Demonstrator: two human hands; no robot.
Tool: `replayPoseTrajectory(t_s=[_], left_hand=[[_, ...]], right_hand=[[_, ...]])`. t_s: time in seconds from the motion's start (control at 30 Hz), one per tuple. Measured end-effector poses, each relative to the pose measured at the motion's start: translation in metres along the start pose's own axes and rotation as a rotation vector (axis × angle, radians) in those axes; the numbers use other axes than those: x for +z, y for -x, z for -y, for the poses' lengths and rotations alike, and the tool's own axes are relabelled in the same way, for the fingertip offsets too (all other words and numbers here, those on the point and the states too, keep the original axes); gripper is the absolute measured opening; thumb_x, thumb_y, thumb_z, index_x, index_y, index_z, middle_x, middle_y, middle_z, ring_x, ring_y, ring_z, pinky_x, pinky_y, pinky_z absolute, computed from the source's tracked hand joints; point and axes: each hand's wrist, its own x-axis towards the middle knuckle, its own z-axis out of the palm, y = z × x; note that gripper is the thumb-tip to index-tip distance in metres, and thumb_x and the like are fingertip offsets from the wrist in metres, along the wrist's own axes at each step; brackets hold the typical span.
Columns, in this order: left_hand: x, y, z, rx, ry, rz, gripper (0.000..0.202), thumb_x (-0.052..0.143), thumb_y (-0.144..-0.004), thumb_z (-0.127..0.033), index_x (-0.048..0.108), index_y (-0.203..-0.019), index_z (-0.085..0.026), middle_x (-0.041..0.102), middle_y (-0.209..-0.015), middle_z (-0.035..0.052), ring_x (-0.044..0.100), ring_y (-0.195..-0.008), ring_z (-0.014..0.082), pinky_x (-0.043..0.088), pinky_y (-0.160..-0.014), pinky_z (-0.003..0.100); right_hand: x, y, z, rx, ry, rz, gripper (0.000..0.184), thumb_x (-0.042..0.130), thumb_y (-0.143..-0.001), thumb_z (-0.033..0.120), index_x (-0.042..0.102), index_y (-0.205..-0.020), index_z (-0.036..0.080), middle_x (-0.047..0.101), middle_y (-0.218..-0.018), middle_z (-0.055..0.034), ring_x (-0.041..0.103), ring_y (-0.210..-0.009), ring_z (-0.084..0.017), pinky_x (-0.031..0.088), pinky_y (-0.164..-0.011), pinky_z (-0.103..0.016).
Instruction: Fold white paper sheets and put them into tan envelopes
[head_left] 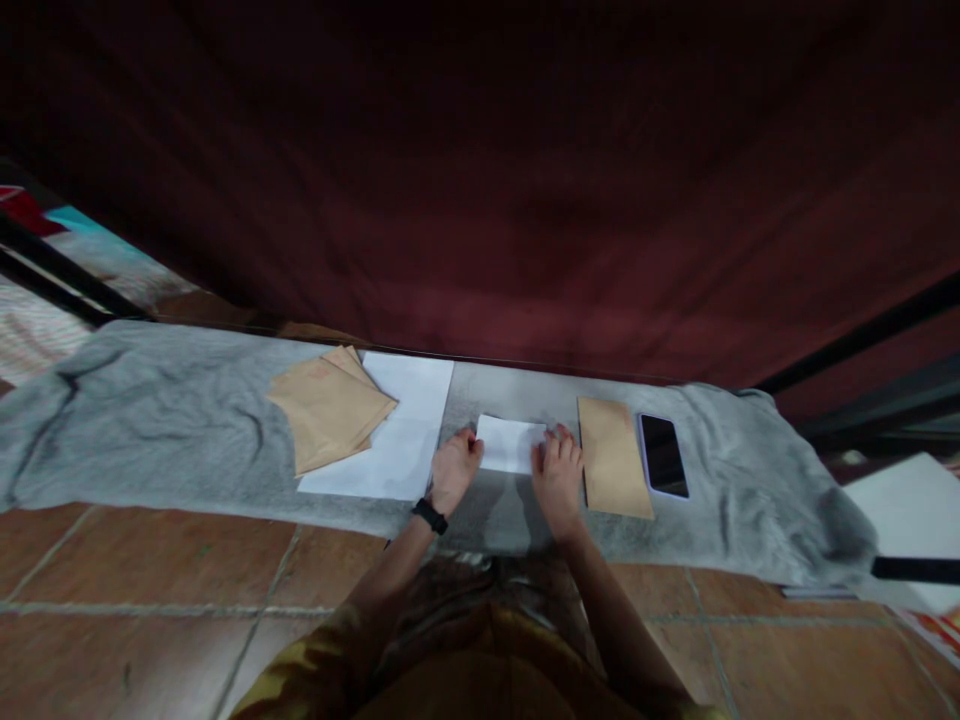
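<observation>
A small white folded sheet of paper lies in front of me on a grey cloth cover. My left hand, with a black band on its wrist, is closed on the paper's left edge between thumb and fingers. At the right end, my right hand has its thumb and curled fingers on the paper, gripping that edge. Just right of this hand lies a brown envelope. To the left, several more brown envelopes are fanned out, partly over larger white paper sheets.
A phone with a light purple edge lies right of the single envelope. A dark red curtain hangs behind the covered surface. Dark metal bars stand at both sides. Terracotta floor tiles show below the front edge.
</observation>
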Motion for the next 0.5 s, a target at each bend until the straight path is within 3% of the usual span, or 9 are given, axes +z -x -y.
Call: replayPoseTrajectory(t_s=[0.13, 0.2, 0.5], left_hand=[[0.003, 0.000, 0.001, 0.026, -0.015, -0.023, 0.025, 0.049, -0.101, -0.032, 0.068, -0.112, -0.021, 0.077, -0.103, 0.0088, 0.072, -0.095, 0.0212, 0.048, -0.080, 0.028], [0.005, 0.001, 0.001, 0.032, -0.023, -0.033, 0.025, 0.049, -0.101, -0.031, 0.068, -0.114, -0.020, 0.077, -0.104, 0.0098, 0.073, -0.096, 0.0218, 0.049, -0.080, 0.029], [0.014, 0.004, 0.002, 0.053, -0.099, -0.102, 0.029, 0.044, -0.104, -0.032, 0.066, -0.116, -0.019, 0.077, -0.097, 0.0106, 0.075, -0.091, 0.0235, 0.050, -0.076, 0.030]], right_hand=[[0.005, 0.014, 0.015, -0.289, -0.168, 0.098, 0.042, 0.037, -0.105, 0.027, 0.053, -0.142, 0.013, 0.046, -0.157, -0.0156, 0.040, -0.145, -0.027, 0.039, -0.115, -0.049], [0.007, 0.020, 0.019, -0.348, -0.182, 0.158, 0.045, 0.039, -0.105, 0.027, 0.052, -0.146, 0.014, 0.045, -0.159, -0.0144, 0.040, -0.147, -0.026, 0.038, -0.117, -0.048], [0.012, 0.029, 0.023, -0.219, -0.094, 0.113, 0.048, 0.033, -0.108, 0.029, 0.049, -0.151, 0.013, 0.044, -0.159, -0.0157, 0.040, -0.149, -0.026, 0.033, -0.121, -0.049]])
